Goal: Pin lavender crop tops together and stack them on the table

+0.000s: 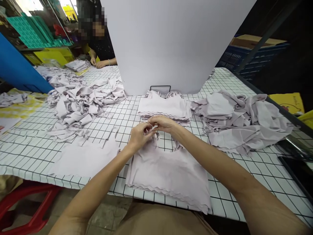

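Note:
A stack of pale lilac strappy tops (pixel 168 176) with wavy hems lies in front of me at the table's near edge. My left hand (pixel 140 134) is closed in a pinch above the left shoulder strap (pixel 155 139) of the stack. Meeting it from the right, my right hand (pixel 162 123) is also pinched, its fingertips touching those of the left. The strap runs up into the fingers, which hide its end. A single top (pixel 85 156) lies flat to the left. Just beyond my hands sits another stack of tops (pixel 163 106).
A tall white panel (pixel 166 45) stands behind the far stack. Loose garments (pixel 80 104) are heaped on the left, and more cloth (pixel 239 117) on the right of the grid-patterned table (pixel 225 187). A co-worker (pixel 101 49) sits at the back left. A red stool (pixel 31 209) is below.

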`<state>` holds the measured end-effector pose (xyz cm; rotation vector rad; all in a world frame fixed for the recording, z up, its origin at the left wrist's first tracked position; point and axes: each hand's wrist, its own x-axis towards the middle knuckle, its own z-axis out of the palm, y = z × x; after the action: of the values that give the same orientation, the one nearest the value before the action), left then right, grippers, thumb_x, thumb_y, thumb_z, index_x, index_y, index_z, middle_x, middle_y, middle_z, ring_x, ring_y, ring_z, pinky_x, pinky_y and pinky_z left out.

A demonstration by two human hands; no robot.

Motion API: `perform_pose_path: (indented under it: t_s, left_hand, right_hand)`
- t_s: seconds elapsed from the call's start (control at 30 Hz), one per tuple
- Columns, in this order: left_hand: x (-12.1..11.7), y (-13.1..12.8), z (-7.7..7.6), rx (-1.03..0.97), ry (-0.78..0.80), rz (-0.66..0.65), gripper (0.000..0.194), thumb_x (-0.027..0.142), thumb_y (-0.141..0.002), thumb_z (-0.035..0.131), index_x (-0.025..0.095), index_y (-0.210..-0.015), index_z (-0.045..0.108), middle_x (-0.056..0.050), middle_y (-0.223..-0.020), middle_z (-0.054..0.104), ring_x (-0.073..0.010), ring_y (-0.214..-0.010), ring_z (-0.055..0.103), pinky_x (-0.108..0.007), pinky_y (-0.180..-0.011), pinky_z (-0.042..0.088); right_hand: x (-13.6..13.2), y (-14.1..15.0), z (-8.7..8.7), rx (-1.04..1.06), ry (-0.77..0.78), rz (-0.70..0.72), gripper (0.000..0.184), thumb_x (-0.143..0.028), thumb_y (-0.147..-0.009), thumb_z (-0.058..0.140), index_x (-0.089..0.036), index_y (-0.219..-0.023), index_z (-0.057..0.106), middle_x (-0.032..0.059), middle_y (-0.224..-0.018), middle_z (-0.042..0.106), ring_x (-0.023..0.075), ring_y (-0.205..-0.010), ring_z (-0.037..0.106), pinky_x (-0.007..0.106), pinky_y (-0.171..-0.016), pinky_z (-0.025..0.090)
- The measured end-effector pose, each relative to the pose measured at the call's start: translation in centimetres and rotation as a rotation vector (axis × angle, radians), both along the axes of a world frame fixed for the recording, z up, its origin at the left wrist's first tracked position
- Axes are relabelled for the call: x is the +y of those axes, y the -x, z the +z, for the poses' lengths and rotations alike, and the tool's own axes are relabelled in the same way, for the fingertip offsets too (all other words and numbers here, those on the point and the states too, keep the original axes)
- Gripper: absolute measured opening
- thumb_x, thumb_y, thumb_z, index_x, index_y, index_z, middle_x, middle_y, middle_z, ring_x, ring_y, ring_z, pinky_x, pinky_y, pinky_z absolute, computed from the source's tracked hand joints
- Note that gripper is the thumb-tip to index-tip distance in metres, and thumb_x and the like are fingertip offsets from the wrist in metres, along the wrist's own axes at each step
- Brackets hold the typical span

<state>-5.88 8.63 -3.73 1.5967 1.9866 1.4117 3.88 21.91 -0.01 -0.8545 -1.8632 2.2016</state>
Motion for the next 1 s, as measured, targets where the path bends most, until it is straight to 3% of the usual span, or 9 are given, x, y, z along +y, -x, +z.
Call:
perform_pose_path:
  t_s: [0.1, 0.17, 0.23, 0.3, 0.4, 0.47, 0.63, 0.87, 1.0]
  left_hand:
    - [0.0, 0.1, 0.1, -0.524, 0.008, 0.0, 0.023, 0.032, -0.074, 0.076, 0.018, -0.086, 0.062, -0.001, -0.075, 0.064, -0.0135, -0.068, 0.058, -0.026, -0.065, 0.047]
    - [0.0, 0.6, 0.3, -0.657, 0.019, 0.021, 0.027, 0.029, -0.071, 0.075, 0.017, -0.092, 0.062, -0.004, -0.085, 0.066, -0.0136, -0.072, 0.06, -0.026, -0.066, 0.047]
    - [-0.1, 1.4, 1.0, -0.634, -0.007, 0.021, 0.035, 0.025, -0.068, 0.075, 0.018, -0.101, 0.065, -0.008, -0.107, 0.067, -0.0145, -0.084, 0.061, -0.026, -0.07, 0.047]
    - [-0.1, 2.1, 2.0, -0.577, 0.014, -0.089, 0.045, 0.021, -0.065, 0.078, 0.021, -0.109, 0.067, -0.008, -0.122, 0.064, -0.0169, -0.096, 0.06, -0.027, -0.075, 0.047]
    - [-0.2, 2.9, 3.7, -0.532, 0.173, -0.31, 0.039, 0.026, -0.067, 0.082, 0.019, -0.104, 0.073, -0.009, -0.11, 0.07, -0.0195, -0.094, 0.062, -0.031, -0.078, 0.047]
    - [-0.7, 3.1, 4.6, -0.575, 0.269, -0.346, 0.03, 0.032, -0.07, 0.082, 0.016, -0.093, 0.076, -0.008, -0.092, 0.073, -0.0183, -0.085, 0.063, -0.033, -0.079, 0.048]
    - [-3.7, 2.7, 5.5, -0.619, 0.334, -0.334, 0.027, 0.043, -0.076, 0.079, 0.016, -0.078, 0.078, -0.004, -0.073, 0.07, -0.0146, -0.073, 0.06, -0.032, -0.077, 0.048]
    - [-8.1, 1.2, 4.0, -0.719, 0.345, -0.175, 0.026, 0.044, -0.072, 0.082, 0.019, -0.071, 0.077, -0.007, -0.073, 0.072, -0.016, -0.071, 0.062, -0.03, -0.067, 0.049]
    - [-8.8, 0.3, 3.7, -0.745, 0.343, -0.09, 0.027, 0.044, -0.07, 0.083, 0.017, -0.071, 0.077, -0.007, -0.068, 0.071, -0.0119, -0.058, 0.056, -0.026, -0.054, 0.045]
  right_hand:
    - [0.0, -1.0, 0.7, 0.082, 0.01, -0.016, 0.02, -0.031, -0.066, 0.073, -0.018, -0.072, 0.06, 0.0027, -0.078, 0.059, 0.0149, -0.077, 0.055, 0.03, -0.065, 0.055]
    - [-0.1, -1.7, 1.2, 0.116, -0.008, -0.004, 0.022, -0.035, -0.069, 0.073, -0.018, -0.075, 0.06, 0.0043, -0.085, 0.062, 0.017, -0.084, 0.057, 0.031, -0.069, 0.055]
    - [-0.2, -2.4, 1.5, 0.124, -0.044, 0.027, 0.022, -0.037, -0.072, 0.073, -0.018, -0.076, 0.061, 0.0045, -0.085, 0.064, 0.0175, -0.085, 0.058, 0.03, -0.07, 0.051]
    - [-0.3, -2.8, 1.7, 0.119, -0.102, 0.062, 0.021, -0.035, -0.073, 0.074, -0.018, -0.074, 0.062, 0.0032, -0.079, 0.064, 0.016, -0.081, 0.058, 0.028, -0.07, 0.047]
    - [-0.7, -2.9, 1.7, 0.129, -0.202, 0.101, 0.018, -0.031, -0.073, 0.076, -0.016, -0.072, 0.066, 0.0017, -0.074, 0.063, 0.0141, -0.076, 0.056, 0.028, -0.073, 0.044]
    - [-0.9, -2.8, 1.8, 0.151, -0.285, 0.126, 0.018, -0.032, -0.073, 0.076, -0.016, -0.074, 0.068, 0.0018, -0.075, 0.064, 0.0146, -0.076, 0.056, 0.029, -0.075, 0.045]
    - [-1.6, -3.0, 2.4, 0.183, -0.417, 0.195, 0.019, -0.035, -0.076, 0.072, -0.016, -0.078, 0.07, 0.0026, -0.079, 0.066, 0.0156, -0.079, 0.059, 0.031, -0.077, 0.046]
    - [-2.3, -4.4, 2.9, 0.162, -0.453, 0.235, 0.018, -0.033, -0.079, 0.068, -0.016, -0.078, 0.069, 0.0011, -0.073, 0.064, 0.0135, -0.071, 0.056, 0.029, -0.071, 0.045]
    - [-2.5, -5.5, 2.8, 0.116, -0.581, 0.245, 0.017, -0.033, -0.083, 0.066, -0.017, -0.08, 0.07, 0.0037, -0.081, 0.068, 0.0166, -0.08, 0.061, 0.034, -0.08, 0.048]
